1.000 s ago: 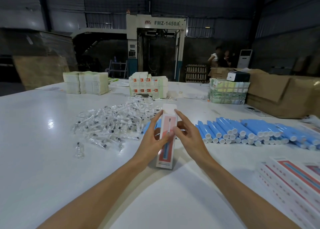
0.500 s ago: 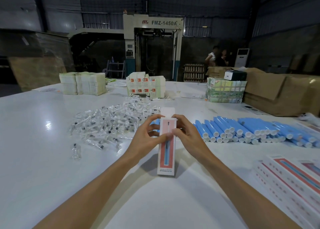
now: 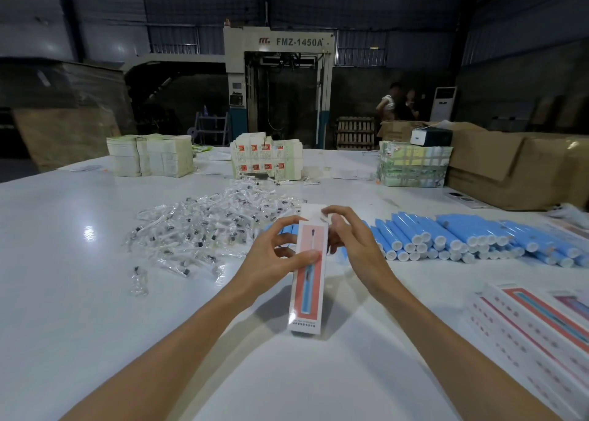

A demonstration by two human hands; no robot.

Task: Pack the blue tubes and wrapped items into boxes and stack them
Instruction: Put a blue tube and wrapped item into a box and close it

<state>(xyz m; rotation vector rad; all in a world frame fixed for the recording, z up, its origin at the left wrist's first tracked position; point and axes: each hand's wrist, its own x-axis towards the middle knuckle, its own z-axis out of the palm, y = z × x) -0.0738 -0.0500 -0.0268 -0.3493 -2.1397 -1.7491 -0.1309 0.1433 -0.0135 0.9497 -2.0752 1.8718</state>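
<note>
One box (image 3: 306, 296) — one left hand (image 3: 271, 261), one right hand (image 3: 357, 251)

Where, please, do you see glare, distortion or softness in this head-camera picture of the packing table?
In the head view, a lamp's glare spot lies on the glossy white table, left of the heap of clear-wrapped items; wide-angle bending curves the table's far edge; the pink-and-white carton in the left hand is sharp, the dim background softer.
</note>
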